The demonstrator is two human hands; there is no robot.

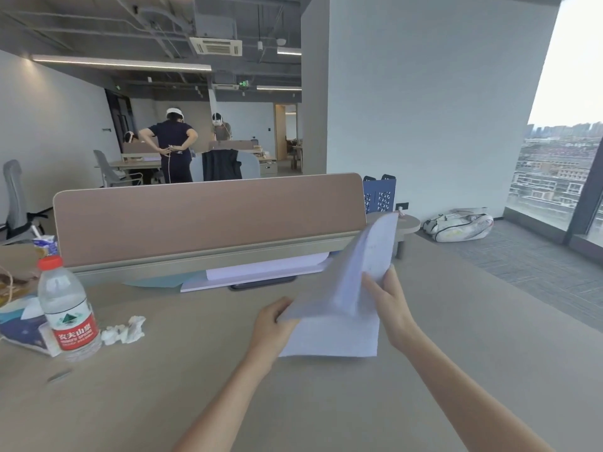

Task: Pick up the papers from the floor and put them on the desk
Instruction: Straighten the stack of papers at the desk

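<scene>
Both my hands hold a few white papers (349, 288) above the beige desk (195, 370). My left hand (272, 324) grips their left edge, low near the desktop. My right hand (390, 305) pinches the right side, where the sheets bend upward and stand tilted. The lowest sheet (332, 340) hangs down with its bottom edge at or on the desk; I cannot tell if it touches. More white sheets (261, 270) lie flat at the back of the desk, under the brown divider panel (208, 220).
A water bottle (67, 308) with a red cap stands at the left, beside crumpled tissue (125, 331) and a printed bag (19, 324). A dark phone (261, 283) lies under the back sheets. A white sports bag (460, 225) sits on the floor at right. People stand far behind.
</scene>
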